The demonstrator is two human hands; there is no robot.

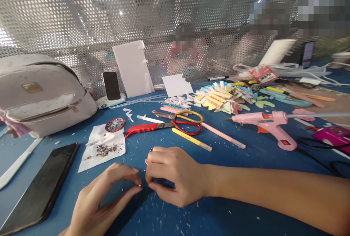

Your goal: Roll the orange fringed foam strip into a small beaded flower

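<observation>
Low over the blue table [153, 217], my left hand [102, 194] pinches a tiny white bit [140, 185] between thumb and forefinger. Close beside it, my right hand [177, 175] is curled with its fingers closed; whatever they may hold is hidden from view. Beyond my left hand lies a white paper sheet [89, 152] with a scatter of small dark and coloured bits [105, 151]. A round red-rimmed dish [115, 124] full of speckled bits rests at its upper corner. A yellow marker [191, 139] lies just past my right hand.
Scissors [188, 117], a red-handled cutter [144, 129] and cut paper [218, 97] lie ahead. A pink glue gun [262, 121] is at right. Left are a phone [41, 188] and backpack [43, 97]. A perforated metal screen [153, 17] stands behind.
</observation>
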